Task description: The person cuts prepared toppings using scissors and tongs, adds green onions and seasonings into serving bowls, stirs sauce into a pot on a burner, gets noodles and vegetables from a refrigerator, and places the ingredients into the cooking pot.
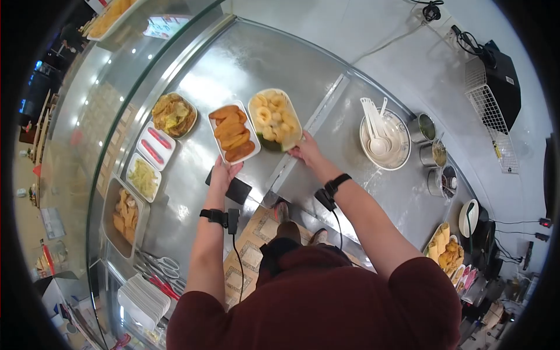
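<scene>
- State of the work: the left tray, holding browned oblong pieces, and the right tray, holding pale rings and rounded pieces, are already filled. Their handling appears incomplete, since neither is released.
- Position: both trays lie side by side at the upper centre of the frame, over the metal worktop. Whether they rest on it or are slightly raised cannot be told.
- Left hand: partly closed at the near end of the left tray, which it holds; some fingers are hidden beneath.
- Right hand: closed on the lower right corner of the right tray; the exact finger spread is obscured.
- Left of centre: a bowl of fried pieces, a dish with two red sticks and a dish of pale shreds form a row, untouched by either hand. A metal pan adjoins them below.
- Near the left hand: a dark flat object lies on the worktop.
- Right of centre: white ladles stand in a patterned bowl, beside metal tins.
</scene>
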The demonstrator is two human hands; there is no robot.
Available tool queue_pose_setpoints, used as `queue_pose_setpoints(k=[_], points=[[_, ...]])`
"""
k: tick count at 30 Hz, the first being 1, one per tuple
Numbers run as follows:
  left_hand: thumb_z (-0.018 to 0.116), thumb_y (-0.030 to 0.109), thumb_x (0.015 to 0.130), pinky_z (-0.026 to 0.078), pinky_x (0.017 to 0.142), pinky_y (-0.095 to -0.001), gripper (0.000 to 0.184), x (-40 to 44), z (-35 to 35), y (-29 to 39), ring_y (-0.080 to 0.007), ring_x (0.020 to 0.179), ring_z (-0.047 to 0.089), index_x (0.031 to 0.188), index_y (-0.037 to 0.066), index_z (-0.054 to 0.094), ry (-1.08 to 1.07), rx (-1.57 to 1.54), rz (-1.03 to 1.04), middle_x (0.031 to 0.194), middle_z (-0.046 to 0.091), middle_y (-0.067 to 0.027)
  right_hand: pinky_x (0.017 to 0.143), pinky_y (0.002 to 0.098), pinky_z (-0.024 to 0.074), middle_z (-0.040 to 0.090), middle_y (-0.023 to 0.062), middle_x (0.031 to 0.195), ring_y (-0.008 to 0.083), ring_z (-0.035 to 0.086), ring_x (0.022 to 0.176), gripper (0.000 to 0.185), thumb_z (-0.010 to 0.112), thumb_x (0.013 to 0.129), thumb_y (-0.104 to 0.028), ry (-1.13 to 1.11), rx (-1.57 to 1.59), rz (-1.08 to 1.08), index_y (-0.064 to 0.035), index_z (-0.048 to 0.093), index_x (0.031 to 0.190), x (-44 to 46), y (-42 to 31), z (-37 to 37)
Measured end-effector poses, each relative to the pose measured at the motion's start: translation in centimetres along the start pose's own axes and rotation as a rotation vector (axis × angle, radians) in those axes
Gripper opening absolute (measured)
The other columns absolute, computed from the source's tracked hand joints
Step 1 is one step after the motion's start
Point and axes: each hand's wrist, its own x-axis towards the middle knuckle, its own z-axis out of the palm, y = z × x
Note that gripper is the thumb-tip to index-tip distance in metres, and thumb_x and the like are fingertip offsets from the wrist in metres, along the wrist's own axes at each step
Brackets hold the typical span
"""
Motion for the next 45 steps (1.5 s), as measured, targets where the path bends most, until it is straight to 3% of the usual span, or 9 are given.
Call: queue_pose_setpoints(k=[8, 11, 14, 20, 21, 27, 39, 42, 45], points=[[0.048, 0.017, 0.089, 0.051, 0.069, -0.0261, 0.053, -9.2, 1.6, -1.4, -0.0218, 0.082, 0.061, 0.134, 0.01, 0.023, 0.06, -0.073, 0.126, 0.097, 0.054, -0.01, 0.066, 0.0263, 0.0504, 0.058, 0.01, 0.09, 0.0179, 0.06, 0.074, 0.04, 0.054, 0.085, -0.023, -0.27, -0.245, 0.168, -0.0046, 0.042, 0.118, -11.4, 1.4, -3.7], [0.047, 0.033, 0.089, 0.032, 0.047, -0.0173, 0.029, -15.6, 1.1, -4.6, -0.0047, 0.052, 0.041, 0.1, 0.007, 0.056, 0.046, 0.027, 0.12, 0.065, 0.046, 0.0043, 0.06, 0.0237, 0.0494, 0.059, 0.0059, 0.079, 0.0137, 0.059, 0.066, 0.032, 0.054, 0.085, -0.032, -0.543, -0.51, 0.397, -0.006, 0.053, 0.104, -19.2, 4.0, -6.5], [0.044, 0.038, 0.09, 0.021, 0.041, -0.0183, 0.033, -20.7, -1.8, -11.0, -0.0047, 0.045, 0.025, 0.082, 0.008, 0.052, 0.014, -0.025, 0.045, 0.055, 0.026, 0.0077, 0.051, 0.0221, 0.0467, 0.058, 0.003, 0.067, 0.0104, 0.056, 0.054, 0.031, 0.053, 0.085, -0.036, -0.619, -0.802, 0.56, -0.0057, 0.057, 0.086, -24.2, 10.3, -10.3], [0.047, 0.015, 0.086, 0.041, 0.057, -0.0209, 0.018, -29.0, -6.9, -26.9, -0.0114, 0.06, 0.05, 0.102, 0.005, 0.047, 0.214, -0.048, -0.093, 0.077, 0.053, -0.0027, 0.047, 0.0225, 0.0405, 0.05, 0.0006, 0.056, 0.0107, 0.05, 0.049, 0.032, 0.047, 0.087, -0.03, -0.434, -0.828, 0.654, -0.007, 0.051, 0.066, -26.2, 24.9, -18.3], [0.046, 0.006, 0.082, 0.045, 0.075, -0.0267, 0.035, -30.9, -7.3, -28.4, -0.018, 0.086, 0.056, 0.117, 0.006, 0.039, 0.234, -0.02, -0.128, 0.109, 0.053, -0.0141, 0.048, 0.0235, 0.0403, 0.05, 0.0006, 0.057, 0.0111, 0.049, 0.05, 0.032, 0.046, 0.087, -0.031, -0.403, -0.751, 0.671, -0.0069, 0.052, 0.066, -26.1, 26.5, -19.7], [0.053, 0.013, 0.08, 0.043, 0.081, -0.0311, 0.048, -34.5, -16.8, -42.9, -0.0178, 0.099, 0.052, 0.125, 0.014, 0.038, 0.459, 0.074, -0.4, 0.116, 0.05, -0.0093, 0.051, 0.0236, 0.0417, 0.053, 0.0023, 0.066, 0.0116, 0.051, 0.057, 0.022, 0.054, 0.084, -0.024, 0.177, -0.538, 0.685, -0.0026, 0.056, 0.088, -19.3, 34.3, -23.5], [0.052, 0.022, 0.084, 0.042, 0.08, -0.0286, 0.04, -32.6, -26.6, -57.9, -0.0157, 0.095, 0.053, 0.121, 0.011, 0.043, 0.613, 0.068, -0.501, 0.111, 0.053, -0.0056, 0.049, 0.0357, 0.0462, 0.057, 0.0075, 0.073, 0.0225, 0.057, 0.062, 0.027, 0.058, 0.081, -0.019, 0.653, -0.086, 0.084, -0.002, 0.05, 0.101, 10.2, 40.9, -30.4], [0.051, 0.026, 0.084, 0.041, 0.082, -0.0297, 0.042, -30.7, -28.1, -59.4, -0.0168, 0.096, 0.053, 0.122, 0.01, 0.042, 0.606, 0.103, -0.464, 0.111, 0.052, -0.0064, 0.061, 0.0406, 0.0486, 0.059, 0.0154, 0.078, 0.0329, 0.058, 0.068, 0.04, 0.061, 0.078, -0.028, 0.198, -2.163, -0.792, 0.0031, 0.05, 0.1, 10.9, 37.6, -36.4], [0.049, 0.029, 0.085, 0.04, 0.084, -0.0309, 0.044, -28.2, -28.9, -59.7, -0.0183, 0.097, 0.052, 0.123, 0.008, 0.041, 0.595, 0.166, -0.425, 0.113, 0.051, -0.0087, 0.069, 0.0411, 0.0473, 0.059, 0.0198, 0.079, 0.0372, 0.057, 0.074, 0.051, 0.064, 0.073, -0.034, 0.456, -1.885, -0.721, 0.007, 0.05, 0.1, 14.1, 37.5, -40.1]])
